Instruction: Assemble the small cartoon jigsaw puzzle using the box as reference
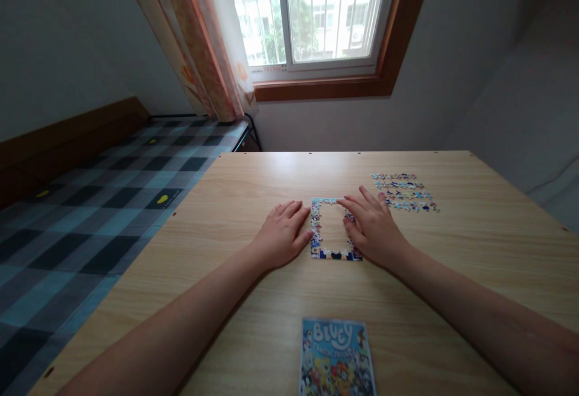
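Note:
A jigsaw puzzle border [315, 227] lies on the wooden table, joined into a rectangle with bare wood inside it. Flat beside its left edge rests my left hand [283, 233], fingers stretched out and holding nothing that I can see. My right hand [373, 227] is spread over the right side of the border, its fingertips at the upper right corner, and it covers part of that edge. Loose jigsaw pieces [404, 194] lie in several rows beyond my right hand. Nearer to me is a colourful picture card or box marked "Bluey" [337, 357].
The wooden table [235, 323] reaches toward a wall with a barred window [332, 13]. On the left stands a bed with a checked cover [113, 215], close to the table's edge. A patterned curtain [199, 40] hangs beside the window.

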`<state>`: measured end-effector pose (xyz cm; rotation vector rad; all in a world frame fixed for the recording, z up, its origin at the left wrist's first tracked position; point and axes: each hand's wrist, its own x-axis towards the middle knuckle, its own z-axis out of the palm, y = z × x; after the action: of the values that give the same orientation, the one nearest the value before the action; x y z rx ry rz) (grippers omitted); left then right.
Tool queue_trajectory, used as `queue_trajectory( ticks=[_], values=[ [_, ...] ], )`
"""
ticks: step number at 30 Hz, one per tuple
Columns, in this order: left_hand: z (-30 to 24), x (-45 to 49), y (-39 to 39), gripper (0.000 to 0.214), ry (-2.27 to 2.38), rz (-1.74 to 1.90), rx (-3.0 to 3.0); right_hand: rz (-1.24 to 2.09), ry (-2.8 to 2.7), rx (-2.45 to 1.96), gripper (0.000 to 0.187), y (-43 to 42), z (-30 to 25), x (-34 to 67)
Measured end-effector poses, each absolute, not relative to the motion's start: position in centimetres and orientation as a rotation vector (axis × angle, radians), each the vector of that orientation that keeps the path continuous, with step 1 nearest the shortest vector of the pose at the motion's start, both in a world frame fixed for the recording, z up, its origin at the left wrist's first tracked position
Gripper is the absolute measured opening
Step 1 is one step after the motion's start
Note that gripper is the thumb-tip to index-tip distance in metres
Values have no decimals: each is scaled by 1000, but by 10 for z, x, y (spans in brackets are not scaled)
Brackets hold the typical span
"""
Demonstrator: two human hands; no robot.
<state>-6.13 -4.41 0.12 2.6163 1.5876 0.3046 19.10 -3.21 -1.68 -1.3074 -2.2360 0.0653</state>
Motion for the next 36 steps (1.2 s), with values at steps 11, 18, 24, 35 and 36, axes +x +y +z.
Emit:
queue_trajectory(
  ticks=[11,18,24,35,36],
  values=[
    [4,-56,-46,56,1744,128,2529,78,-2304,-1421,48,-30,-19,188],
    [4,-52,-45,60,1856,67,2450,126,-2319,-1453,53,-28,-18,188],
    [0,-50,-44,64,1891,53,2447,197,-2404,-1424,62,-26,-16,187],
    [1,-49,-38,65,2016,157,2326,148,-2388,-1384,64,-24,-19,184],
    [0,-48,-37,66,2022,149,2323,149,-2383,-1378,64,-24,-19,184]
  ],
)
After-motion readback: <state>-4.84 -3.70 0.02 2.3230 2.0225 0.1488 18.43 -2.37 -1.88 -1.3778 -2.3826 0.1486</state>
